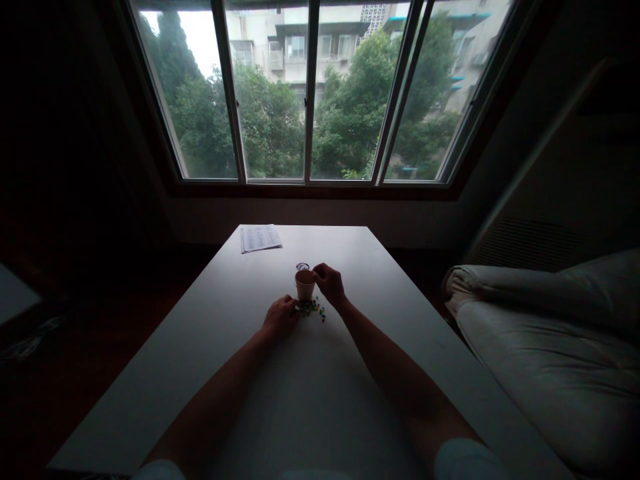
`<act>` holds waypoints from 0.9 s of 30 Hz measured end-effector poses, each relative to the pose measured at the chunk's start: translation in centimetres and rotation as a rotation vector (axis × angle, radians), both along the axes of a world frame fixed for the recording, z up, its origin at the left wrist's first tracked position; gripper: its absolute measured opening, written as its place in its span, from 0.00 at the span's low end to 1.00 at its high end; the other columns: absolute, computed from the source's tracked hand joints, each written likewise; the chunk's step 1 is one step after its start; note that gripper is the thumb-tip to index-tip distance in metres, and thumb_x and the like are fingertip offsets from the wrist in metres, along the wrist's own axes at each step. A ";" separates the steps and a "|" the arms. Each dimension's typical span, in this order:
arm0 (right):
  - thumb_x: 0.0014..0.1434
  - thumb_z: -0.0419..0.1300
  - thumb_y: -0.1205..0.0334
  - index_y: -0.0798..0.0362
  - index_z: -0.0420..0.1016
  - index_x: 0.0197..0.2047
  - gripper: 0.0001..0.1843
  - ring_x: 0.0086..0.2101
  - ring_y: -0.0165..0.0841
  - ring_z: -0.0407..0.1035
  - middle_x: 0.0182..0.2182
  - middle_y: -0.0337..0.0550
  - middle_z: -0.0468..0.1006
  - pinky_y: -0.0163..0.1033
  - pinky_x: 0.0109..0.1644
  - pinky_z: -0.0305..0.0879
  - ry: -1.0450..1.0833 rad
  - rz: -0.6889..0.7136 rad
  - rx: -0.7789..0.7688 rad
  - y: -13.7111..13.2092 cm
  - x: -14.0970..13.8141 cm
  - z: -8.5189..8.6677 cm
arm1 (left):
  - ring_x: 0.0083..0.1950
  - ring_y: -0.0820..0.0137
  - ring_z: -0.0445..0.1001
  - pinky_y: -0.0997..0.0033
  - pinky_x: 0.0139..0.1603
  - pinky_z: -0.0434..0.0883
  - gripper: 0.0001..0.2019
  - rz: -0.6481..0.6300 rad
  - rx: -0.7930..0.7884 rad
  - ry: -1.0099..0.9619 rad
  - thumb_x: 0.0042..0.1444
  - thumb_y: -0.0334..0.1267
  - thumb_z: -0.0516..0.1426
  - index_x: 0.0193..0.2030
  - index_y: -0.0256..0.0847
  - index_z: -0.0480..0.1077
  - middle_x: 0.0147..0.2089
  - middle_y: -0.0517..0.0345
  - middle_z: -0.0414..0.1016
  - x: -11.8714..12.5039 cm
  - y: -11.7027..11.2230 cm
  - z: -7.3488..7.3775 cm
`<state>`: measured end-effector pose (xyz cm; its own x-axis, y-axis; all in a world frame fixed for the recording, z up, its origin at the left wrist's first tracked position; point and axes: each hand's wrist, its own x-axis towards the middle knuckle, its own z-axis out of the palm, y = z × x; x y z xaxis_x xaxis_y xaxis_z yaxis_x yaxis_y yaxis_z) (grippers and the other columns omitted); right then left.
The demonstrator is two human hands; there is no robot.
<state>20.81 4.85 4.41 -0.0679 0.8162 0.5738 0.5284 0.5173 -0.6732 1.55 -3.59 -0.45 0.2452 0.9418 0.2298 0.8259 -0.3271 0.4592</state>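
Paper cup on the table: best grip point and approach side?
Grip the paper cup around its side wall, just below the rim. It stands upright, mouth open, tapering downward. Probably come from its far-left side: the right hand is at the rim on the right, the left hand and coloured beads crowd the near side.

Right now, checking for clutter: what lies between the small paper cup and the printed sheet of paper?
Head view: a small dark ring-like object; otherwise bare white table.
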 end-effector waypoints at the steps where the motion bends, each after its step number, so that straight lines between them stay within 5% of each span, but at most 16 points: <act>1: 0.59 0.59 0.58 0.53 0.77 0.36 0.09 0.28 0.30 0.68 0.29 0.39 0.78 0.35 0.35 0.62 -0.020 -0.011 0.001 0.3 -0.1 -0.1 | 0.48 0.65 0.72 0.67 0.51 0.66 0.13 0.000 0.006 0.002 0.60 0.40 0.58 0.51 0.47 0.76 0.49 0.53 0.73 0.0 0.0 0.0; 9: 0.59 0.58 0.64 0.53 0.79 0.38 0.08 0.32 0.32 0.69 0.34 0.44 0.78 0.37 0.40 0.65 -0.087 -0.028 0.075 1.1 -0.1 -0.7 | 0.45 0.66 0.72 0.68 0.48 0.65 0.12 -0.025 0.062 -0.020 0.59 0.39 0.58 0.49 0.46 0.76 0.46 0.54 0.74 0.0 0.3 -0.7; 16: 0.63 0.52 0.62 0.53 0.77 0.43 0.13 0.35 0.34 0.72 0.38 0.45 0.80 0.38 0.41 0.67 0.089 -0.033 0.130 -0.1 0.6 -1.2 | 0.47 0.66 0.72 0.68 0.48 0.66 0.12 -0.011 0.058 0.010 0.59 0.38 0.59 0.49 0.46 0.77 0.47 0.54 0.74 0.1 0.1 -0.4; 22: 0.63 0.52 0.59 0.53 0.78 0.42 0.14 0.33 0.34 0.71 0.33 0.43 0.80 0.37 0.40 0.65 0.011 -0.184 -0.034 0.0 2.9 -4.9 | 0.45 0.67 0.73 0.70 0.46 0.67 0.11 -0.002 0.038 0.011 0.59 0.38 0.58 0.48 0.47 0.77 0.46 0.55 0.75 0.2 0.1 -0.3; 27: 0.58 0.58 0.64 0.51 0.80 0.39 0.09 0.38 0.33 0.71 0.36 0.43 0.80 0.35 0.44 0.62 -0.331 -0.081 -0.251 0.3 3.4 -7.0 | 0.44 0.68 0.74 0.71 0.44 0.67 0.10 0.012 0.048 0.007 0.60 0.39 0.58 0.47 0.47 0.78 0.45 0.55 0.76 0.0 0.2 -0.5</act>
